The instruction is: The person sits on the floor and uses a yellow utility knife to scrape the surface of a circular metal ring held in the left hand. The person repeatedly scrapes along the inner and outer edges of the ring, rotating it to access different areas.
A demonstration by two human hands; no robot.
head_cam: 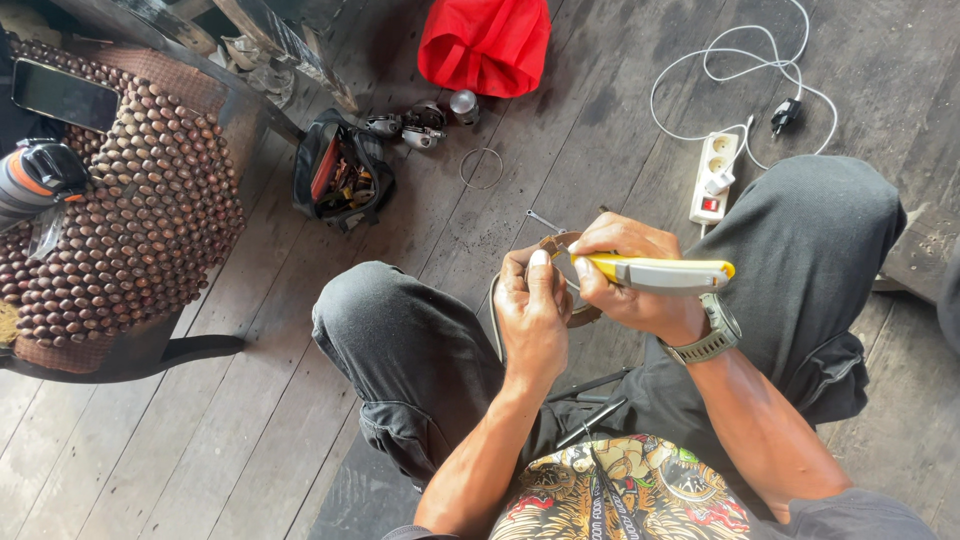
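Head view: left hand point(532, 318) pinches a brown ring-shaped part point(556, 246) between the knees, touching the right hand point(625, 275). Right hand is closed on a yellow-grey tool point(660, 272), long axis running rightward, working end hidden at the part.

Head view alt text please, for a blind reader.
A seated person's left hand pinches a small brown ring-shaped part while the right hand grips a yellow-and-grey tool against it, above a dark plank floor.
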